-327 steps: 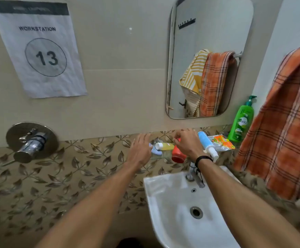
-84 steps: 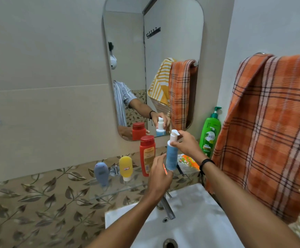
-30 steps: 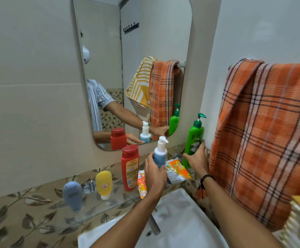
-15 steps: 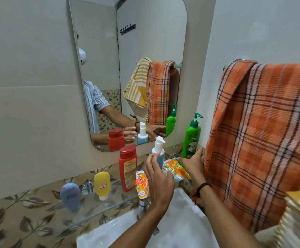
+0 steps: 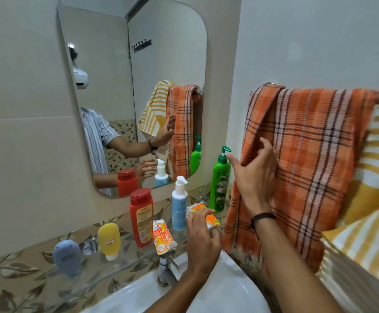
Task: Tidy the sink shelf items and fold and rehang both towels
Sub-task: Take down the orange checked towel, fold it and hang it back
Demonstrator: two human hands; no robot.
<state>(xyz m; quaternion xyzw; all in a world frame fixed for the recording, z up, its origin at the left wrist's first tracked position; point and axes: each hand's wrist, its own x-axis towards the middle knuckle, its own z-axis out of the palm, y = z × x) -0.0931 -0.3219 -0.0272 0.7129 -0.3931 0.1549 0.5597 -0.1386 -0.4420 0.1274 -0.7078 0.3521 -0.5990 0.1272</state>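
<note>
Right hand [image 5: 255, 177] spread flat, fingers loose, pressed against the hanging edge of the orange plaid towel [image 5: 308, 159], gripping nothing; yellow striped towel [image 5: 373, 199] draped just beside it. Left hand [image 5: 203, 238] open too, hovering over the orange packet [image 5: 211, 219] on the glass shelf [image 5: 116, 265]. Lined up along that shelf: green pump bottle [image 5: 220, 184], blue pump bottle [image 5: 179, 206], red bottle [image 5: 141, 218], yellow tube [image 5: 109, 239], lilac tube [image 5: 67, 257].

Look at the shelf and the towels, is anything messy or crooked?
Yes. The bottles stand upright, but the orange tube and the orange packet lie flat on the glass shelf. The orange checked towel hangs bunched and uneven, its left edge folded over, and the right hand touches it.
</note>
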